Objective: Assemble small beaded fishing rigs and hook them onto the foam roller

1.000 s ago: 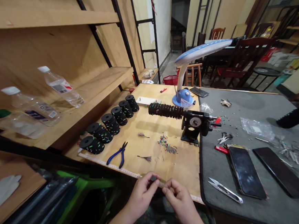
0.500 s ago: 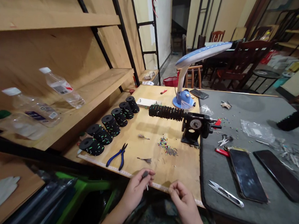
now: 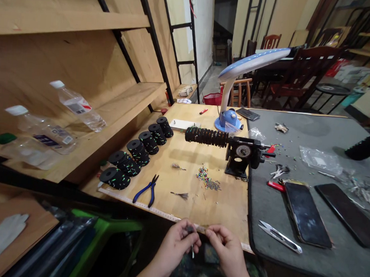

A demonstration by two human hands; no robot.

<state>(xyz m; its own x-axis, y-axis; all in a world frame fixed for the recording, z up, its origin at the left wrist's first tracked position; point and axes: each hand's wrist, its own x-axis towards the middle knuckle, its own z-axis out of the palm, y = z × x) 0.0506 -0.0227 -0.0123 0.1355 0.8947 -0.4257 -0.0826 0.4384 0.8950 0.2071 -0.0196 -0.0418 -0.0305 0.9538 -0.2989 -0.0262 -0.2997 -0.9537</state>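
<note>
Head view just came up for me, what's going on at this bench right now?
A person sits at the near edge of a wooden bench. The left hand pinches a small dark piece with a thin pin hanging below it; the right hand is close beside it with fingertips pinched, though what it grips is too small to tell. On the bench lie blue-handled pliers, a pile of coloured pins, a row of black spools and a hand-crank winder.
</note>
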